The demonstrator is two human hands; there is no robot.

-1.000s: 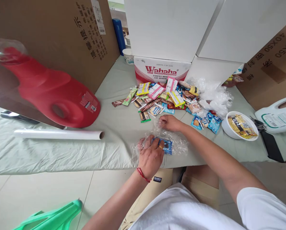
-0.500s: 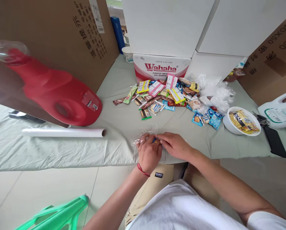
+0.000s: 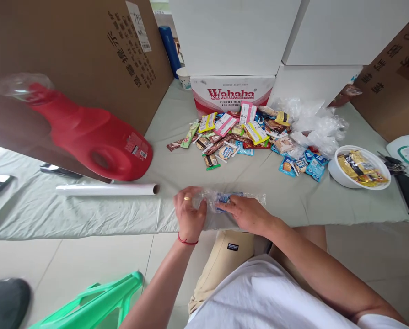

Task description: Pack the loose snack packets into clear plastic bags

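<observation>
A blue snack packet lies in clear plastic wrap near the table's front edge. My left hand, with a ring and a red cord bracelet, is curled over the left end of the wrap. On the packet's right side my right hand rests with its fingers pressed onto it, hiding part of the blue. The wrap reaches out past the right knuckles. Beyond both hands lies a pile of small wrapped snacks in many colours.
Crumpled clear plastic and a white bowl of gold packets stand at the right. To the left are a white roll and a red jug. A Wahaha carton stands behind. A green plastic stool is on the floor.
My left hand has moved left, apart from my right hand, and the wrap now stretches between them. More of the blue packet shows. The whole view has shifted slightly.
</observation>
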